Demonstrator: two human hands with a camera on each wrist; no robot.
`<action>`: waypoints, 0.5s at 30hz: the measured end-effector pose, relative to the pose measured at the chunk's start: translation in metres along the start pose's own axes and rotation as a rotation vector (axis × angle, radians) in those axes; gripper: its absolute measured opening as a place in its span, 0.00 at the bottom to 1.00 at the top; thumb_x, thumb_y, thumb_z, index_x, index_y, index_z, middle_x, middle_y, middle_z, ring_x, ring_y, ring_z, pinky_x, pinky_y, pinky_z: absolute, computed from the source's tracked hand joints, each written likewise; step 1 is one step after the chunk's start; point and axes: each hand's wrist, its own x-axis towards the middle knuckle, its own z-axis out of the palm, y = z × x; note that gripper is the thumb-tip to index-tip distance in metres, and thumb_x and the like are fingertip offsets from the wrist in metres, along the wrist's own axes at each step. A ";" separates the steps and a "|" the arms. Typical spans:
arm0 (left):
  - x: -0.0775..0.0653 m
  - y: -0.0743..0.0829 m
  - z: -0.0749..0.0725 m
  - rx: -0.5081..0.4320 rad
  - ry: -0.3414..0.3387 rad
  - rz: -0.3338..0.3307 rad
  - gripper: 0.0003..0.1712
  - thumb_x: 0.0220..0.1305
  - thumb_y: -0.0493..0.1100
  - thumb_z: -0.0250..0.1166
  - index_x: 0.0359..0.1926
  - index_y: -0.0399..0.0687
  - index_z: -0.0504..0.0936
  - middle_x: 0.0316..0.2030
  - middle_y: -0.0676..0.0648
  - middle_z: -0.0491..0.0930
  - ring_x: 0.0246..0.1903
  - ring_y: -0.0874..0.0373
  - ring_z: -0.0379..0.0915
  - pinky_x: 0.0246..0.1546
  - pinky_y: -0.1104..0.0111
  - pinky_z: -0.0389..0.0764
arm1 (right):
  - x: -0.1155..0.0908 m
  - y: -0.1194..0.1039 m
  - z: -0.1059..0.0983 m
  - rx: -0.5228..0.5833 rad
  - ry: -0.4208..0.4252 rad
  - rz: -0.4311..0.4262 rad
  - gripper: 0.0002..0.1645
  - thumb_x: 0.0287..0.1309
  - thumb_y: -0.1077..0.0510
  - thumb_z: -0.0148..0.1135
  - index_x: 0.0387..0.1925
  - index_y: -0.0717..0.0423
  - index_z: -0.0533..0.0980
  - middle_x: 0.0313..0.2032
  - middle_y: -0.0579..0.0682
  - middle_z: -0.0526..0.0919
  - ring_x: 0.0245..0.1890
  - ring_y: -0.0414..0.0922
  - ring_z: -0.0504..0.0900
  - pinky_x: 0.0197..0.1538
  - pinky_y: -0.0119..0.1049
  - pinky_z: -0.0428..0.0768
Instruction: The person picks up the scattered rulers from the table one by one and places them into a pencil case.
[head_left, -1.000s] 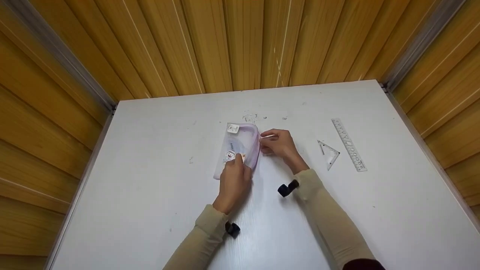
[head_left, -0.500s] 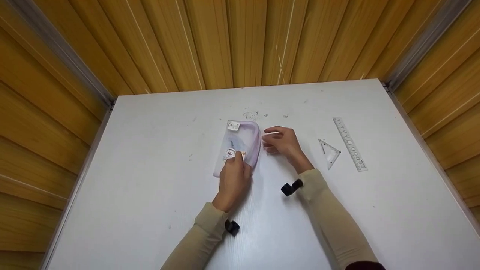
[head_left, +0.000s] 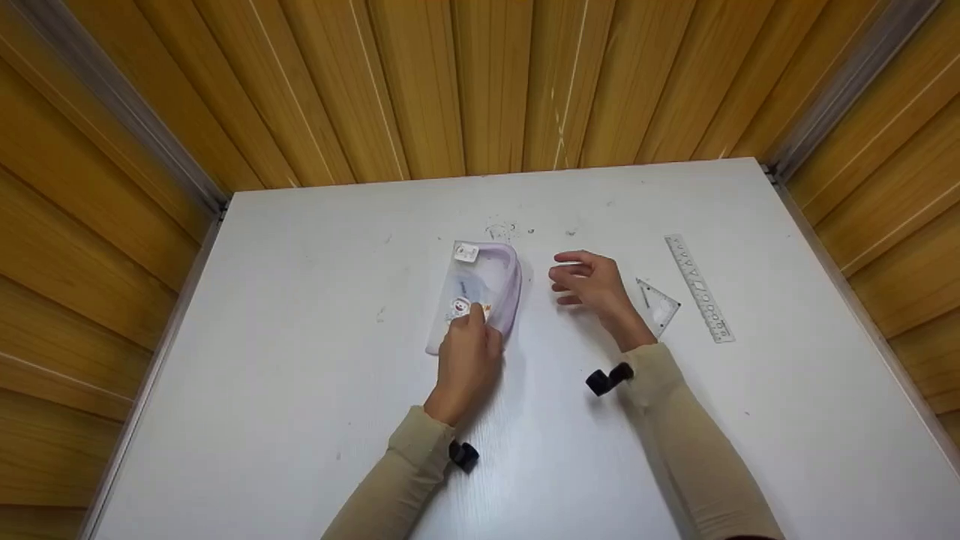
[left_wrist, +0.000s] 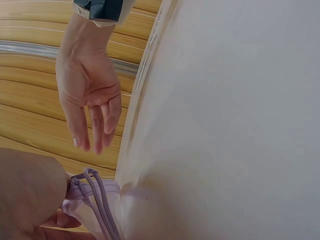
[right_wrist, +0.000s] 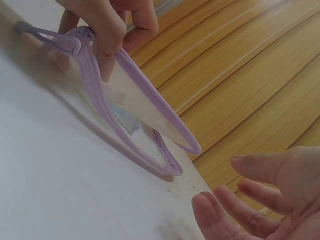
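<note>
A translucent pencil case (head_left: 496,268) with lilac zipper edges lies on the white table, a small white label at its far corner and cartoon prints on its face. My left hand (head_left: 466,364) pinches its near end, thumb on top. The right wrist view shows its zipper (right_wrist: 102,97) undone and the mouth gaping; a pale bluish patch (right_wrist: 126,120) shows within. A looped lilac pull cord (left_wrist: 102,202) hangs at the held end in the left wrist view. To the right of the case, my right hand (head_left: 596,289) hovers with loosely spread fingers and holds nothing.
A clear set square (head_left: 662,306) lies just right of my right hand, partly behind its wrist. Beyond it is a clear ruler (head_left: 700,289). Wood-patterned walls (head_left: 487,90) stand behind the table (head_left: 300,300) and at both sides.
My right hand has let go of the case's right edge and moved away to the right, its fingers spreading. My left hand has kept its grip on the pencil case.
</note>
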 end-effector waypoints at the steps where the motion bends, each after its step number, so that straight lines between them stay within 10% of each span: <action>1: 0.000 0.000 0.000 -0.001 0.000 0.000 0.04 0.64 0.34 0.60 0.35 0.39 0.72 0.22 0.44 0.75 0.20 0.54 0.73 0.20 0.55 0.78 | -0.001 0.000 -0.003 -0.007 0.004 -0.001 0.32 0.63 0.57 0.71 0.65 0.65 0.74 0.53 0.61 0.84 0.50 0.62 0.85 0.42 0.44 0.86; 15: -0.001 0.000 0.001 -0.003 -0.008 -0.018 0.04 0.65 0.35 0.61 0.36 0.39 0.72 0.22 0.45 0.75 0.20 0.54 0.71 0.21 0.56 0.77 | -0.024 0.006 -0.056 -0.036 0.096 0.036 0.35 0.65 0.55 0.70 0.69 0.61 0.71 0.58 0.60 0.80 0.57 0.59 0.82 0.48 0.41 0.84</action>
